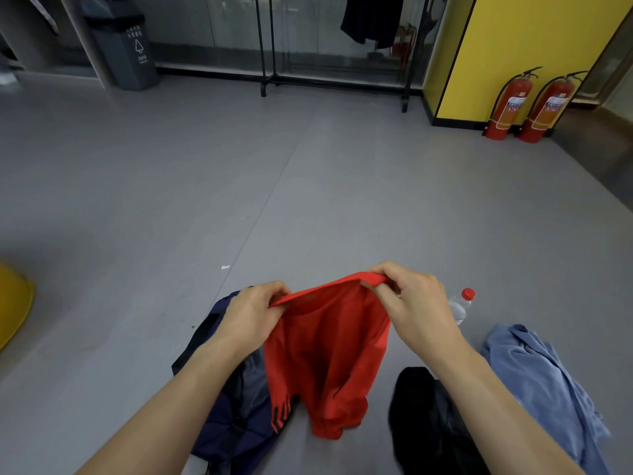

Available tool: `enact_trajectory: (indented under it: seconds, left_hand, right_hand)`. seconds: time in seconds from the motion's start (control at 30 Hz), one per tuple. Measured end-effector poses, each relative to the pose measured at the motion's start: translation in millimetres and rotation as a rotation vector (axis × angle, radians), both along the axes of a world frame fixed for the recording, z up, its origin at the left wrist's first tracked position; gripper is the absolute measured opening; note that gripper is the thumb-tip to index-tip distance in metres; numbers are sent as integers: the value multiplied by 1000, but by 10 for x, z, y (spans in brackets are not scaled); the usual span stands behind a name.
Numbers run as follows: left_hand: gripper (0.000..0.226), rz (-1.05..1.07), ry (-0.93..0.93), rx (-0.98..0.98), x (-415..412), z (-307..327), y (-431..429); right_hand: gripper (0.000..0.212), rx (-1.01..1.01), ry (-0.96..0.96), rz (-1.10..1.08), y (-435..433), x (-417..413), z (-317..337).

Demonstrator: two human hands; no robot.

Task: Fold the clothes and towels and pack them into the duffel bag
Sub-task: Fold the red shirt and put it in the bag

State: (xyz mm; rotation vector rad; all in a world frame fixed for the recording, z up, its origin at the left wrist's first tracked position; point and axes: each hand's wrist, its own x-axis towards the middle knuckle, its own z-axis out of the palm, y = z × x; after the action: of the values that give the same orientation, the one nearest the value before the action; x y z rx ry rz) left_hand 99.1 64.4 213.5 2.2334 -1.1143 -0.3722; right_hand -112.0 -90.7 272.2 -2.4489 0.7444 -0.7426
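Observation:
I hold a pair of red shorts (329, 358) up by the waistband over the grey floor. My left hand (253, 313) pinches the left end of the waistband, and my right hand (418, 303) grips its right end. The legs hang down, with black stripes at the lower left hem. Under my left forearm lies the dark navy duffel bag (236, 419), partly hidden. A black garment (424, 423) lies crumpled below my right forearm. To its right a light blue towel (544, 378) is bunched on the floor.
A plastic water bottle with a red cap (462, 305) lies just beyond my right hand. Two red fire extinguishers (527, 104) stand by a yellow wall (534, 39). A clothes rack (335, 80) and a grey bin (126, 46) are at the back. A yellow object (13, 303) sits at the left edge.

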Motion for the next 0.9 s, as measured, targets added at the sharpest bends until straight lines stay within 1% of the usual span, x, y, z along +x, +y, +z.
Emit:
enact_trajectory:
  seconds: [0.07,0.17,0.23,0.3,0.37,0.47,0.53,0.6,0.67,0.73,0.8,0.87,0.9]
  left_hand:
    - [9,19,75,-46,51,19,16]
    - [11,33,206,-150,86,108,50]
    - [14,-10,307,-230,75,180,78]
    - [18,-52,367,-271,41,284,90]
    - [20,-108,447,-256,29,402,107]
    - [7,-218,580,-148,10,589,152]
    - [14,-249,627,-64,33,629,212]
    - [11,-280,593,46,66,602,247]
    - [7,-270,499,99,133,479,226]
    - [12,-196,330,98,190,287,151]
    - [27,-77,85,89,215,88,39]
    - [34,44,-114,113,217,-30,-89]
    - [31,75,-142,123,249,-38,-174]
  right_hand:
    - [12,5,-20,-70,-92,-87,2]
    - [15,9,-18,-163,-251,-234,-1]
    - [21,38,14,-214,-342,-325,-21]
    - [26,89,38,-235,-399,-425,-32]
    - [23,175,4,-199,-447,-513,-29]
    - [18,314,-41,-131,-523,-642,-11]
    - [16,409,-46,-102,-571,-715,-37]
    - [13,490,-4,-65,-604,-787,-83]
    - [17,479,96,-50,-619,-800,-140]
    - [23,455,204,-99,-637,-767,-229]
    - [30,419,237,-166,-690,-702,-316]
    - [18,289,291,-207,-771,-605,-357]
    - [15,218,320,-224,-825,-547,-329]
